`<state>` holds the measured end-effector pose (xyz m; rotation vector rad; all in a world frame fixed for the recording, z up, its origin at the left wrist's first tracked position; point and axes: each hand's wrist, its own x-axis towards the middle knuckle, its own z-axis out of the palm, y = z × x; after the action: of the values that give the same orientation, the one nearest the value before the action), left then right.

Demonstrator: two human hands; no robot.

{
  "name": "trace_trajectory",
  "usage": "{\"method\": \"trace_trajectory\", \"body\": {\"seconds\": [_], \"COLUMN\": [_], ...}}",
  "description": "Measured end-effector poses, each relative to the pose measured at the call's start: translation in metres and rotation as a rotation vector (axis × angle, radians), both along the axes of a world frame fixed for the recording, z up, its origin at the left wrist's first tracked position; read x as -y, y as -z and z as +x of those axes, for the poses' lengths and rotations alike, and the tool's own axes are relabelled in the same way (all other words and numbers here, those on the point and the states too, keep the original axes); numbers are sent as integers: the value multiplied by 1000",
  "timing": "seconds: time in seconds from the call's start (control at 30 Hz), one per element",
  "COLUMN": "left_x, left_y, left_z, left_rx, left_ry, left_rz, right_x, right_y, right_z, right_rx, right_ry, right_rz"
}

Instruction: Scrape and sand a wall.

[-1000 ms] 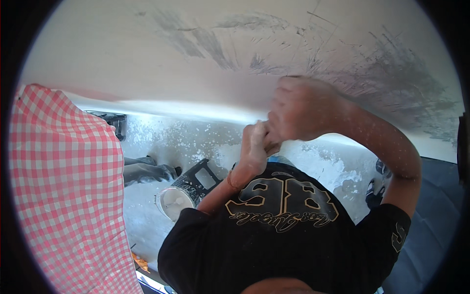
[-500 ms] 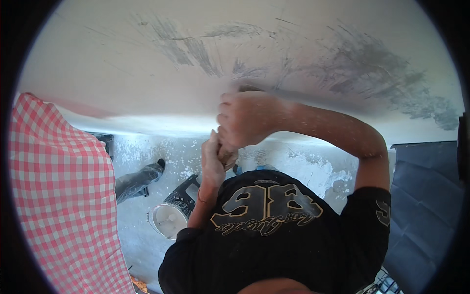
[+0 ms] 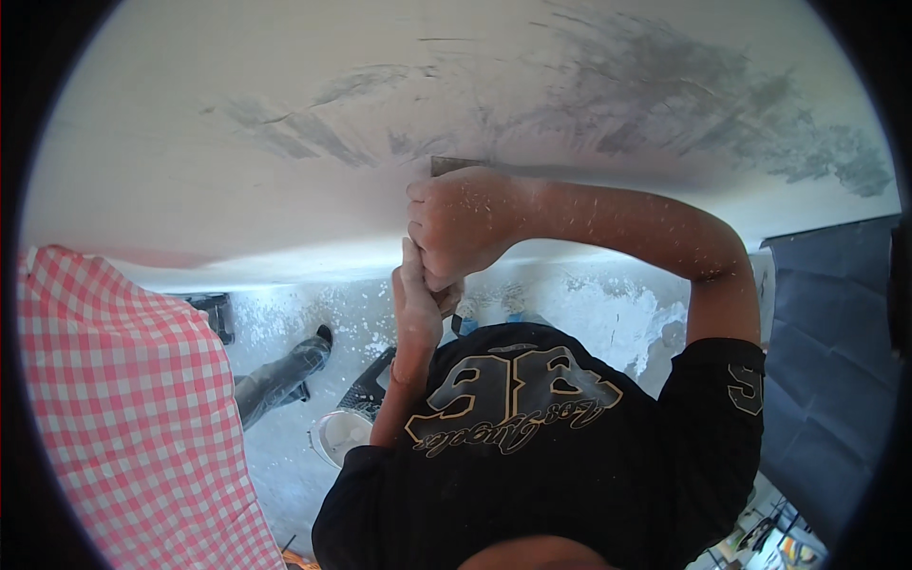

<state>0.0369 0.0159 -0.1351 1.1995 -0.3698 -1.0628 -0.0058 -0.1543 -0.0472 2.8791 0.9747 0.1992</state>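
Note:
My right hand (image 3: 467, 223) is closed in a fist around a putty knife, its knuckles up against the pale wall (image 3: 237, 180). Past those knuckles shows the putty knife's flat blade (image 3: 454, 165), which lies on or very near the wall below grey smears. Under it my left hand (image 3: 416, 302) is closed on the lower end of the handle, touching the right hand; the fingers hide most of the handle. White specks dot my right forearm.
Pink checkered cloth (image 3: 123, 380) hangs at the left. Beside it is another person's leg (image 3: 285, 375). A white bucket (image 3: 328, 442) stands on the splattered floor (image 3: 285, 304). Dark sheeting (image 3: 822, 351) covers the right side; assorted items (image 3: 784, 541) lie at the lower right.
The view has shifted, so the wall's smears sit farther left. My hands and the putty knife have moved slightly up and right along the wall. The blurred right hand is now sharp.

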Motion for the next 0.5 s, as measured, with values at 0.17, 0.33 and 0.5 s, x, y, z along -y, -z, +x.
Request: {"method": "trace_trajectory", "body": {"seconds": [0.17,0.33,0.5], "left_x": [18,24,23], "left_y": [3,-9,-9], "left_z": [-19,-27,-53], "left_rx": [-74,43,-13], "left_ry": [50,185,223], "left_rz": [-47,-14,-71], "right_x": [15,25,5], "right_y": [1,3,6], "right_z": [-17,-51,-112], "right_rx": [69,181,482], "right_ry": [-57,90,331], "right_rz": [-117,84,356]}}
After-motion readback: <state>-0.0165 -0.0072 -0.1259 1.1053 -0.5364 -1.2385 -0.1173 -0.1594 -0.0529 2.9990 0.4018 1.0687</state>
